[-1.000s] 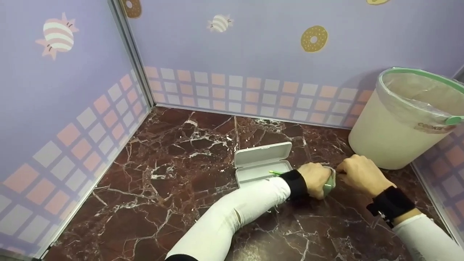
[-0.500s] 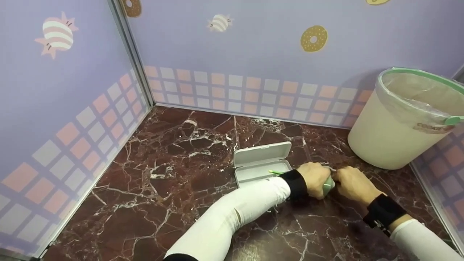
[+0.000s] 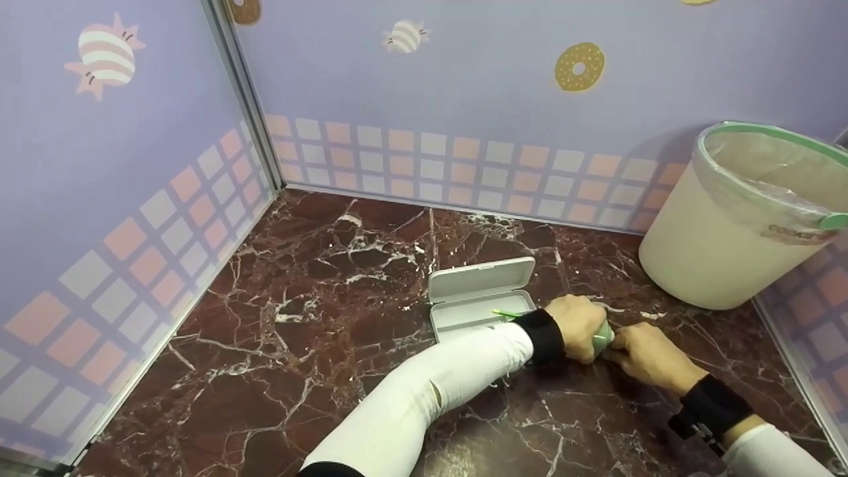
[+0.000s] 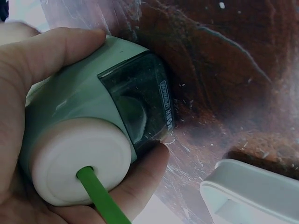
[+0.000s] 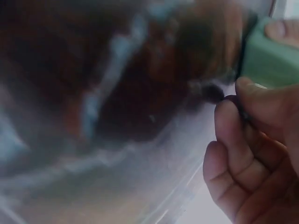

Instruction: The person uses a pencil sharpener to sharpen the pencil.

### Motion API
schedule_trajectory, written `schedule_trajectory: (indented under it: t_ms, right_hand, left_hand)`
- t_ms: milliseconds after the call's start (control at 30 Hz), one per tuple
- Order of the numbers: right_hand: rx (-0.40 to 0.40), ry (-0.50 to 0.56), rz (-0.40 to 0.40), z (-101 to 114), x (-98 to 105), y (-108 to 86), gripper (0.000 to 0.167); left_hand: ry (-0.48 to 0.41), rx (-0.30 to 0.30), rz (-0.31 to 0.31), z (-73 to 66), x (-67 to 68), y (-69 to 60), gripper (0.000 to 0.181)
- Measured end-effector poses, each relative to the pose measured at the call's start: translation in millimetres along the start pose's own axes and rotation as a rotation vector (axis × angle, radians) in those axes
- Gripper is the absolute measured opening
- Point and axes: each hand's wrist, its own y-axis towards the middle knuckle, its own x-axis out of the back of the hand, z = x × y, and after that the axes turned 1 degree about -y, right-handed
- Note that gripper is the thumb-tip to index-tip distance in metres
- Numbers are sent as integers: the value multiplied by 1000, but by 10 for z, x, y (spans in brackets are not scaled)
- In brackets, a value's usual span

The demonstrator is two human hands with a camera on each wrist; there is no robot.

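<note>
A pale green crank pencil sharpener [image 4: 74, 100] with a dark see-through shavings drawer [image 4: 142, 100] is gripped by my left hand [image 3: 578, 329], thumb on one side and fingers on the other. From the round pinkish-white face [image 4: 79, 158] of the sharpener sticks a green pencil [image 4: 105, 198], which also shows above the wristband in the head view. On the opposite side, my right hand [image 3: 652, 354] pinches a small dark crank knob [image 5: 215, 93] between thumb and forefinger. Most of the crank is hidden by the fingers.
An open white pencil case [image 3: 481, 281] stands just left of the left hand, its lid raised. At the back right is a cream bin [image 3: 715, 245] with a green rim and plastic liner. Walls border the dark marbled surface [image 3: 298, 371]; white crumbs lie near the case.
My right hand has swung nearer to me and slightly left beside the sharpener, still at the crank. The left hand keeps its place on the sharpener. The view shifts slightly.
</note>
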Motion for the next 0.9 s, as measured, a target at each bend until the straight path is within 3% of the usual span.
schedule_trajectory:
  t_ms: [233,633,900]
  right_hand:
    - [5,-61,33,141,62,-63,37]
    - [-31,-56,121,308,332,3,42]
    - [-6,-43,180,339,548,58,43]
  left_hand:
    - [-11,14,3,-1,-11,4,29]
    - [7,18,-2,25,18,-12,33]
    - [8,31,9,-34,46,0,34]
